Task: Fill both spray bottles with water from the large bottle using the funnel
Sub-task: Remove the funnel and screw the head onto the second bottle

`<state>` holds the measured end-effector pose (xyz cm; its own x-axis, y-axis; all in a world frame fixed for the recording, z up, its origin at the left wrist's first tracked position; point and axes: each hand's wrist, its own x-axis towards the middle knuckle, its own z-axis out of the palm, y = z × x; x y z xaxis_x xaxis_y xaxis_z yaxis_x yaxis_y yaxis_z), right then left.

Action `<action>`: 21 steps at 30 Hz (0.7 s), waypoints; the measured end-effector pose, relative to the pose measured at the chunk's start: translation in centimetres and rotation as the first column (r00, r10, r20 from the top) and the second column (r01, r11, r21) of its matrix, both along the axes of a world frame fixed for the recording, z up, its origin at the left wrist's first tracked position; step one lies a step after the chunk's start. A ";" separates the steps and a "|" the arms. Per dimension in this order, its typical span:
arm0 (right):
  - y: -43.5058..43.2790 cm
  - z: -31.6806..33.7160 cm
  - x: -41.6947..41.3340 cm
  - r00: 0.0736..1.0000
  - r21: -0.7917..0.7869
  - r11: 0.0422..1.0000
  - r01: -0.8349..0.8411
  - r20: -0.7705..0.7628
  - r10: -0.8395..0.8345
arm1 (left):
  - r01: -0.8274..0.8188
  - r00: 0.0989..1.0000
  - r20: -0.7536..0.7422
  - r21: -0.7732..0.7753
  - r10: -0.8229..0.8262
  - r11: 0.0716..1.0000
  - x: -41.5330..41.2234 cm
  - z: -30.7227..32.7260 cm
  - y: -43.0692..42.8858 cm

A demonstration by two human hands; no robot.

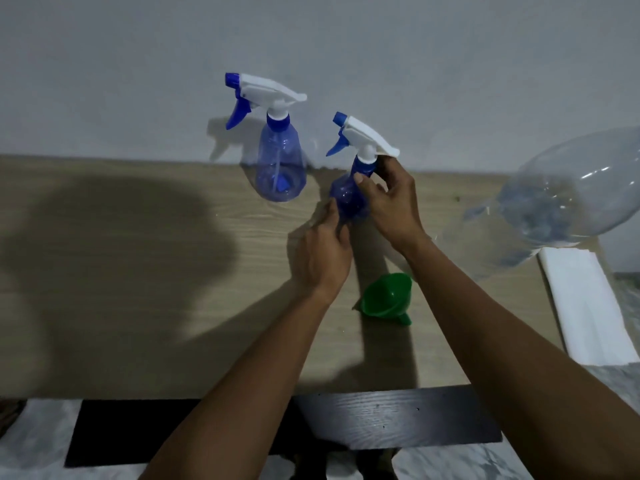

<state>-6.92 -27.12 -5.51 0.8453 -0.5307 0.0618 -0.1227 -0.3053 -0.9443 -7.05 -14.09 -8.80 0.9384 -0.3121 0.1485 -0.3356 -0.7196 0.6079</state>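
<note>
Between left hand and right hand tilts spray bottle — translucent blue.

Plain grey wall, light wood-grain table against it, dark shelf board below, marbled floor, dim light

Dim bluish light from behind, broad soft shadow across the table (wide-angle bending at edges)

A light wood-grain table carries a spray bottle upright at its back edge, a green funnel on its side nearer the front and a large clear bottle at right, with a folded white sheet just beside it. A second spray bottle tilts mid-table; whether its base touches the wood is unclear.
</note>
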 end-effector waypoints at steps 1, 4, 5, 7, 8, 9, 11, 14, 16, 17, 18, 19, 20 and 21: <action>-0.1 -0.2 0.0 0.999 -0.030 1.000 0.009 -0.044 -0.011 | 0.014 1.000 0.017 0.018 -0.014 1.000 0.2 -0.5 0.0; -0.5 -0.8 0.2 0.991 -0.120 0.992 0.044 -0.119 -0.058 | 0.044 0.998 0.039 0.053 -0.047 0.998 0.6 -0.9 0.3; -0.5 -0.9 0.3 0.990 -0.128 0.991 0.049 -0.122 -0.064 | 0.051 0.998 0.044 0.058 -0.053 0.997 0.7 -0.7 0.4; -0.4 -1.0 0.7 0.990 -0.118 0.991 0.070 -0.114 -0.084 | 0.065 0.997 0.044 0.064 -0.068 0.996 1.0 -0.3 0.4; -0.4 -0.9 1.0 0.988 -0.109 0.990 0.088 -0.116 -0.101 | 0.076 0.997 0.027 0.061 -0.077 0.995 1.2 -0.2 0.4; -0.3 -0.9 1.2 0.986 -0.098 0.990 0.104 -0.123 -0.116 | 0.082 0.997 0.005 0.056 -0.083 0.995 1.4 0.1 0.4; -0.2 -1.1 1.7 0.982 -0.068 0.990 0.123 -0.136 -0.131 | 0.097 0.995 -0.011 0.063 -0.097 0.993 2.1 0.3 0.5; -0.1 -1.2 2.4 0.978 -0.031 0.989 0.143 -0.151 -0.146 | 0.127 0.992 -0.017 0.075 -0.126 0.989 3.3 0.2 0.8; 0.0 -1.1 2.7 0.979 -0.013 0.990 0.138 -0.149 -0.139 | 0.168 0.985 -0.052 0.067 -0.164 0.984 3.6 0.2 1.1; 0.0 -1.1 2.9 0.979 -0.005 0.991 0.132 -0.153 -0.131 | 0.180 0.982 -0.066 0.062 -0.176 0.982 3.8 0.2 1.2; 0.1 -0.9 2.8 0.979 0.004 0.992 0.126 -0.160 -0.124 | 0.182 0.981 -0.078 0.060 -0.178 0.981 3.8 0.3 1.4; 0.2 -0.8 2.7 0.980 0.010 0.993 0.116 -0.166 -0.113 | 0.176 0.981 -0.085 0.048 -0.171 0.983 3.8 0.5 1.5; 0.3 -0.6 2.5 0.981 0.015 0.995 0.101 -0.168 -0.097 | 0.163 0.983 -0.094 0.029 -0.160 0.986 3.7 0.8 1.6; 0.5 -0.3 2.2 0.983 0.014 0.996 0.085 -0.164 -0.081 | 0.152 0.983 -0.101 0.001 -0.151 0.988 3.5 1.1 1.7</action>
